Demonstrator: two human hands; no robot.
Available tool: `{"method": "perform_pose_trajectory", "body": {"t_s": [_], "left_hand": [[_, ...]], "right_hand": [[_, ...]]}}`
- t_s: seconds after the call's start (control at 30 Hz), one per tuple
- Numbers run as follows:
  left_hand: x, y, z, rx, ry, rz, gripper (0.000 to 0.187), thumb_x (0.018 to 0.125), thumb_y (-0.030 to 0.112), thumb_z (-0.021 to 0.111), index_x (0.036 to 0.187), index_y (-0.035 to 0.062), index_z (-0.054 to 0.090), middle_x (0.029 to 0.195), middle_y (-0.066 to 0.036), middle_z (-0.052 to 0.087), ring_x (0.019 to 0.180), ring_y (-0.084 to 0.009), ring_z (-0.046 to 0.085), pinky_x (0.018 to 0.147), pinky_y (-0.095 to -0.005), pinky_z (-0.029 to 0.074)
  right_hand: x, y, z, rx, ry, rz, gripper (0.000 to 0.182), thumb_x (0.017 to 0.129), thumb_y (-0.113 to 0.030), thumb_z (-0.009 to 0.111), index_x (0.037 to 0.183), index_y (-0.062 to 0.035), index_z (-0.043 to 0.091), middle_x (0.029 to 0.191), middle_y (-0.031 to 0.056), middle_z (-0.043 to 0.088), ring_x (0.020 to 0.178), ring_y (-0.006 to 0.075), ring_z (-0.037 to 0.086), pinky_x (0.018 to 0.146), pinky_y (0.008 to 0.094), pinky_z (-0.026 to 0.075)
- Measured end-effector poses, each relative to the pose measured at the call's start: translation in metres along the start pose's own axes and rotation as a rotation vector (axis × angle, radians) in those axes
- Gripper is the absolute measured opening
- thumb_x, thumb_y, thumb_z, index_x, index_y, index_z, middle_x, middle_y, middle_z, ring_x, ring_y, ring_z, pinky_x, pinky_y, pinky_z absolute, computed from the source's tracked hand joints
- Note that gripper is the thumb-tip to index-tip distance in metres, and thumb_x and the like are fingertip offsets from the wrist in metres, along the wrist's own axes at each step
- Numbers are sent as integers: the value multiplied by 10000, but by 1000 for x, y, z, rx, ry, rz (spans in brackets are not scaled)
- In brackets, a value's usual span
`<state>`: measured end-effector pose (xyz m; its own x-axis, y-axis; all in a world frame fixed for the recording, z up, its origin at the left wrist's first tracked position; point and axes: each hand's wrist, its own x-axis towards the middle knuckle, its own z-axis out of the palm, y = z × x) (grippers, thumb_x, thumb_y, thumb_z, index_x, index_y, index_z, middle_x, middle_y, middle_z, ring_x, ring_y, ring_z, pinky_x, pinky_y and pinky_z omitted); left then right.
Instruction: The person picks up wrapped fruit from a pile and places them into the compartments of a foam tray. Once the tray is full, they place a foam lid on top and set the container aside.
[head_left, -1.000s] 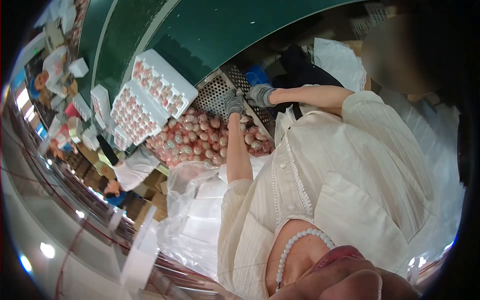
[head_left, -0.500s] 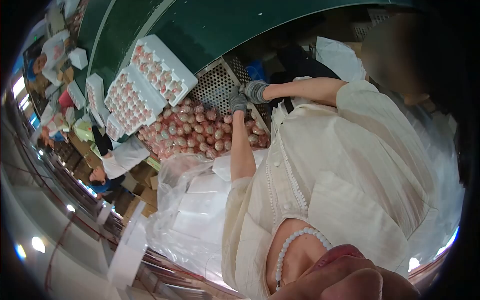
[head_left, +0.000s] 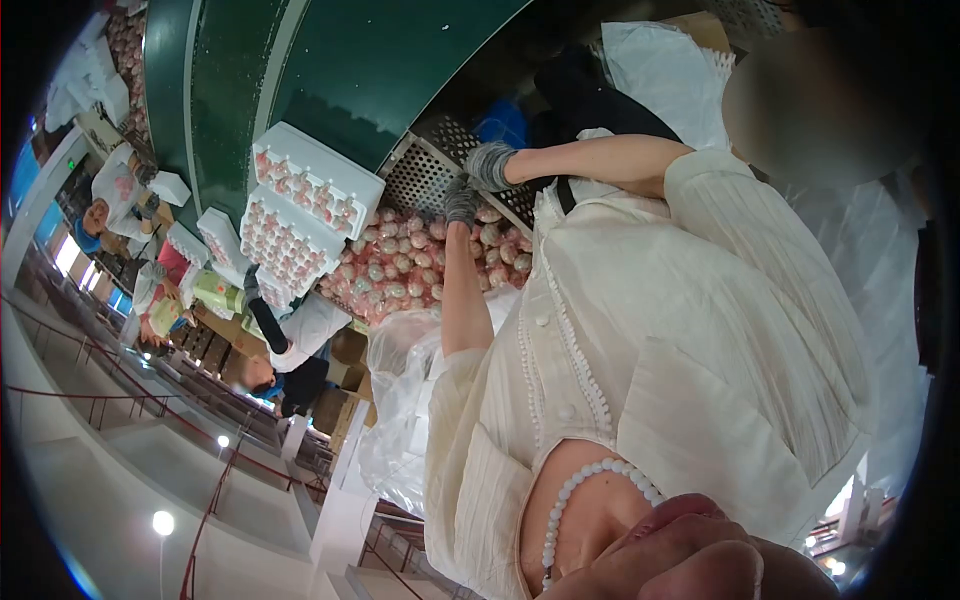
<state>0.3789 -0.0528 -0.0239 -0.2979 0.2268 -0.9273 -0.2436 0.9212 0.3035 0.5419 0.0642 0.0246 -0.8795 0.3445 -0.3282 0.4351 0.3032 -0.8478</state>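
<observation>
My left hand (head_left: 460, 200), in a grey knitted glove, is over a perforated metal bin (head_left: 415, 175). My right hand (head_left: 489, 166), gloved the same way, is close beside it at the bin's right part. Both hands look closed with fingers curled. Whatever they hold, if anything, is hidden. Below and left of my left hand lies a heap of plastic-wrapped eggs (head_left: 400, 262) with reddish print. White foam trays (head_left: 300, 240) with egg-filled hollows stand left of the heap, along a green conveyor belt (head_left: 345, 75).
Clear plastic sheeting (head_left: 395, 445) hangs beside my left arm. Several people work along the belt at left, the nearest a person in a white top (head_left: 310, 325). A blue object (head_left: 502, 124) is beyond my right hand. White packaging (head_left: 665, 85) lies at upper right.
The whole view has turned with my head. My hands stay close together over the bin, slightly left in view. The nearest co-worker's arm now reaches toward the foam trays.
</observation>
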Motion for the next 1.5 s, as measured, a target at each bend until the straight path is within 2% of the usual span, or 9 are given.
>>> {"method": "perform_pose_trajectory", "body": {"t_s": [0.4,0.57,0.7,0.8,0.83,1.13,1.2,1.37,1.5], "left_hand": [[1,5,8,-303,86,-121,192,801,110,415,931,13,520,755,-79,544,579,-173,488,497,-293,411],[41,-39,-18,502,-21,415,272,733,128,479,979,17,518,887,-140,576,743,-259,544,673,-343,432],[23,-35,-8,707,-4,493,273,780,98,462,1036,13,503,928,-93,565,777,-183,522,673,-294,433],[-22,-17,10,746,113,418,252,769,137,488,983,13,538,888,-102,579,770,-178,523,674,-303,419],[-20,-33,8,693,170,407,252,769,137,488,983,13,538,888,-102,579,770,-178,523,674,-303,419],[-69,-93,56,-254,566,531,221,807,222,474,888,40,568,853,-55,572,748,-156,504,701,-258,396],[-71,-95,70,-1128,440,400,167,799,70,455,909,-1,559,868,-58,572,847,-155,509,712,-266,409],[-151,-70,87,-534,908,354,203,800,151,484,921,7,561,883,-94,576,822,-185,513,758,-286,400],[-179,-96,103,-707,1129,291,189,793,126,493,926,11,562,879,-112,585,816,-201,528,759,-302,407]], "right_hand": [[19,6,32,-47,-24,12,324,685,-338,521,739,-36,628,680,134,599,649,255,593,566,355,462],[18,8,30,-18,33,-61,347,698,-364,494,698,-40,617,637,126,582,602,243,577,530,341,452],[20,6,24,-70,-117,-26,272,705,-299,531,854,-82,598,729,141,584,695,290,566,605,378,442],[29,12,31,-72,40,-175,356,718,-365,465,660,-35,585,589,151,534,551,259,553,486,348,420],[32,1,19,-136,-180,5,254,715,-269,511,855,-75,599,776,157,586,733,316,557,644,389,436],[79,-81,-24,-12,-16,-360,287,730,-271,548,890,-34,567,854,140,574,780,304,546,723,381,429],[104,-100,-30,-287,246,-635,390,712,-345,558,945,-33,533,926,165,547,824,313,526,735,380,423],[188,-117,-34,-569,352,-504,678,604,-466,630,1102,-48,436,1056,195,462,990,340,425,846,393,352],[201,-119,-11,-733,333,-404,892,586,-640,528,1244,-83,300,1264,215,273,1163,372,251,957,436,182]]}}
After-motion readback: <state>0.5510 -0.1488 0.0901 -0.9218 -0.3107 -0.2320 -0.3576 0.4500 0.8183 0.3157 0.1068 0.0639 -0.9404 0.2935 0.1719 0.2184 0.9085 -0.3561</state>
